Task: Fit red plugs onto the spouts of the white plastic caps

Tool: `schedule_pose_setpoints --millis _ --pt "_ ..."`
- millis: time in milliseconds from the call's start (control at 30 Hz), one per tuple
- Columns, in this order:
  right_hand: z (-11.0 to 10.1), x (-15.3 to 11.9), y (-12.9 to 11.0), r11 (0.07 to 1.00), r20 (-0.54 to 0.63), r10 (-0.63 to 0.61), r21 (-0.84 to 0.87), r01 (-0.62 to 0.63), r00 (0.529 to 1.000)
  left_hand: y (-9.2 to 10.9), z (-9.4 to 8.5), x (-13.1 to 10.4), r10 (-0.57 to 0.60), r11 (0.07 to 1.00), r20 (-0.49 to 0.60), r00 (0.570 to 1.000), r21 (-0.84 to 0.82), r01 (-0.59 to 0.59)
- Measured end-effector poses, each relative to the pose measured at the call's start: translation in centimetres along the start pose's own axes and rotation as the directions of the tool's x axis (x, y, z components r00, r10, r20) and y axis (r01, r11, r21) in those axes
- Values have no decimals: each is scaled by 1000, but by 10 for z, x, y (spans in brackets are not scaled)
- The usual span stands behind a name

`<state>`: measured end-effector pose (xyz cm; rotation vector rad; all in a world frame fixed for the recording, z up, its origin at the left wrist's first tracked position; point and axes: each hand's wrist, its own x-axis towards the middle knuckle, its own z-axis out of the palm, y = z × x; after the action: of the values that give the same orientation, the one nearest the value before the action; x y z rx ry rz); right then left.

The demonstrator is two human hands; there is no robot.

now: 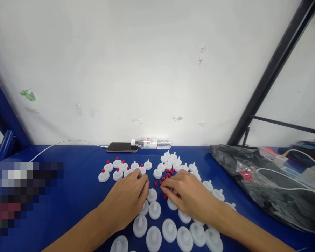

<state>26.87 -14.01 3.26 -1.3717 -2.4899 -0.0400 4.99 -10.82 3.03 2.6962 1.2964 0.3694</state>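
Right hand (pixel 183 185), four o'clock of the bottle (pixel 157 143), pinches its fingers (pixel 162 187) narrowly at the red caps (pixel 167 175)! Left hand's (pixel 130 196) fingers curl by white lids (pixel 154 210), grip unclear.

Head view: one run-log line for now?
left hand: by white pieces | right hand: at loose red caps | back-left group: mostly red-topped | phone: beside bottle

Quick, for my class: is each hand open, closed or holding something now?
Left hand: fingers curled; anything held is hidden.
Right hand: fingers bent together by small red caps; grip unclear.
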Motion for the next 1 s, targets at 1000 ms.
schedule_pose_setpoints --millis 1000 --pt "-2 -1 0 1000 40 -25 -10 25 999 -2 5 1 5 1000 -4 1000 -18 -5"
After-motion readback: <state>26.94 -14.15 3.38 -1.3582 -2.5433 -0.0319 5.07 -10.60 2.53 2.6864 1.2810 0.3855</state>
